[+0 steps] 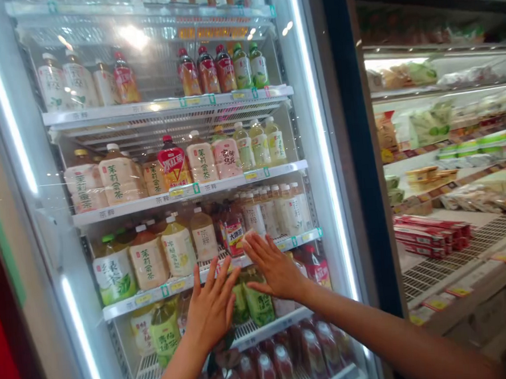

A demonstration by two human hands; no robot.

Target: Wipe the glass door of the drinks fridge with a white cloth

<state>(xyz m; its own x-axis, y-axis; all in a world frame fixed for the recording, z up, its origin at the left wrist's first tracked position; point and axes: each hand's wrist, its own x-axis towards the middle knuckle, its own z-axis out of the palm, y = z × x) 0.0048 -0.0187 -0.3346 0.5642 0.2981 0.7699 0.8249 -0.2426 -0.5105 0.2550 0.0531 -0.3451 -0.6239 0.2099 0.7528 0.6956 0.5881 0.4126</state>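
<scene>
Spread wide, pinching nothing: the left hand [213, 309] and right hand [275, 266] sit flat on the glass fridge door [160, 75]. Bottled teas [148, 259] crowd the shelves [185, 195] right behind it!

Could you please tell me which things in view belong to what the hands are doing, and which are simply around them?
Belonging:
left hand
right hand
glass door of a drinks cooler, both hands flat against it
green-labelled tea bottles just behind it

Simply around:
bottled drinks on upper shelves
red packs in the open chiller

Two hands [213, 309], one glass door [291, 153], and nine bottles [207, 70] on the upper shelf [166, 108]: four toward its left end, five toward its right.
</scene>
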